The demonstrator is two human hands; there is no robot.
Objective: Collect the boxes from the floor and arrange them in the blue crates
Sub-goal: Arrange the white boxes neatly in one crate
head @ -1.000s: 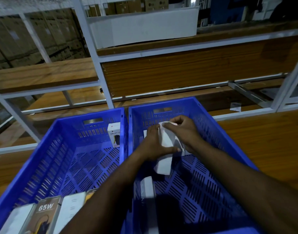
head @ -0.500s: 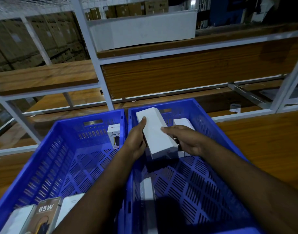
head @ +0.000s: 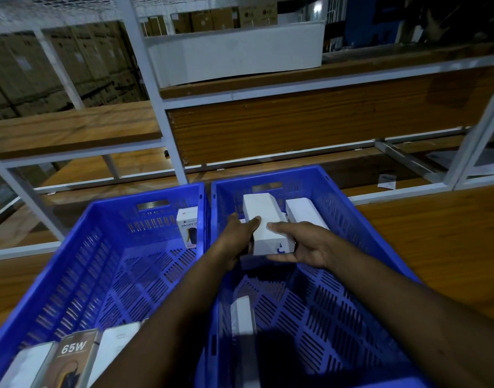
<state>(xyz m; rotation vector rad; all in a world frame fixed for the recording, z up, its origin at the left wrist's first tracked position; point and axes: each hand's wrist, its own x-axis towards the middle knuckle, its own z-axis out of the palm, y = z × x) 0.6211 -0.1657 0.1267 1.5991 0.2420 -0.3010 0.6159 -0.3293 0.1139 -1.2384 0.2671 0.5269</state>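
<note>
White box (head: pixel 264 225) sits gripped between both hands, left (head: pixel 237 239) and right (head: pixel 304 245), over the right crate (head: pixel 380 228) at centre frame. Several boxes already lie in both crates; the floor is unseen, so what remains is unclear.

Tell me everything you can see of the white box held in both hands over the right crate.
The white box is a long plain carton, apparently cardboard, closed, with a small blue mark on its near end face. It is held over the far part of the right blue crate, long axis pointing away, far end tilted up. The left hand grips its left side, thumb on top; the right hand grips its right side and near end. Another white box sits just right of it.
</note>
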